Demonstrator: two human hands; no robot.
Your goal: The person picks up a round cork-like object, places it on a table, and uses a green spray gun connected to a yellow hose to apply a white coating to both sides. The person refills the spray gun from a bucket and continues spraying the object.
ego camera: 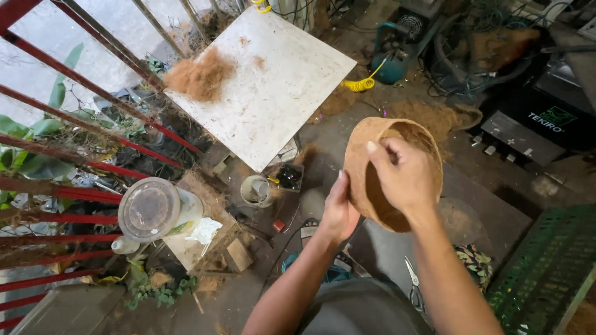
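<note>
A round brown bowl of pressed coconut fibre point(372, 139) is held up in front of me, tilted so its hollow faces right. My left hand point(338, 211) supports its lower left outer wall from below. Over the rim my right hand point(403, 177) reaches in, fingers curled on the inner side, thumb pointing up at the edge. Both hands grip the bowl.
A white square board point(273, 80) with a heap of loose brown fibre point(200, 75) lies ahead. Red metal railing point(74, 186) runs along the left. A lidded plastic jar point(152, 209), scissors point(413, 282), a green crate point(546, 273), a teal compressor point(391, 59) and black machine point(528, 124) surround me.
</note>
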